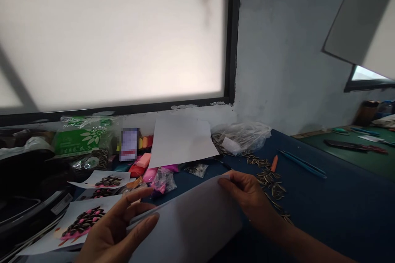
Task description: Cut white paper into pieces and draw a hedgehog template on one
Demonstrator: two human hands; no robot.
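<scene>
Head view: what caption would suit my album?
Right hand pinching pale paper, left hand at its other end, over a blue table with striped seeds; seed-decorated pictures nearby.

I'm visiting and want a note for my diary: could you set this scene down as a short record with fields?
Left hand: at the left end of the paper, fingers spread, grip unclear
Right hand: pinching the paper's far right corner
Beyond right hand: loose seeds, orange stick
Farther right: blue tweezers
Left side: pictures bearing seeds
Back left: green bag
</scene>
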